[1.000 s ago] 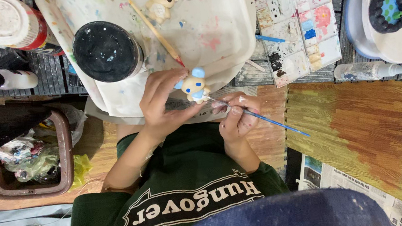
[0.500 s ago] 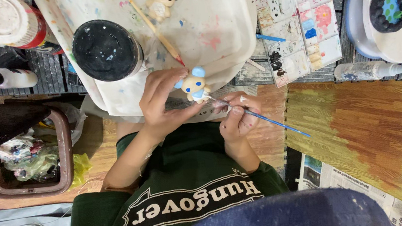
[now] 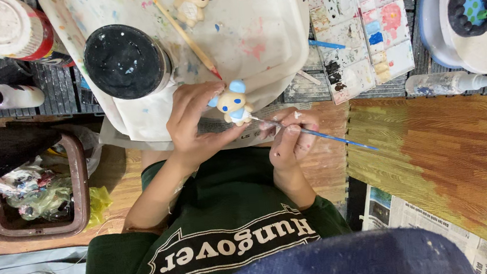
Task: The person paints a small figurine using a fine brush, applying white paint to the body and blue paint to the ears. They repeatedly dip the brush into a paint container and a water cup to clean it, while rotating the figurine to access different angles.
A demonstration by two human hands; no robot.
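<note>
Head view, looking down at a person in a dark green shirt seated at a paint-stained work area. Left hand (image 3: 195,123): grip closed on a small cream figurine (image 3: 232,104) with blue ears, fingers wrapped behind and under it, thumb at its side; the figurine is held off the surface, just in front of the near edge of the white tray (image 3: 270,40). Right hand (image 3: 289,136): grip pinched on a thin blue-handled brush (image 3: 338,140), fingers together near the bristle end. The brush tip reaches the lower part of the figurine; whether it actually touches cannot be told. The handle trails out to the right over the wooden floor mat (image 3: 432,150). On the tray: a black round lid or jar top (image 3: 125,60) at left, a wooden-handled brush (image 3: 185,35) lying diagonally, and a second, unpainted tan figurine (image 3: 192,1) near the far edge. Right of the tray: a paint palette (image 3: 363,32) with many small wells, stained pink, blue and black. Beyond it, a white plate (image 3: 476,46) carrying a dark ring-shaped piece (image 3: 470,6) with a blue-green centre. A brown bin (image 3: 77,187) with crumpled waste sits at the person's left. A white squeeze bottle (image 3: 447,82) lies on its side below the plate.
</note>
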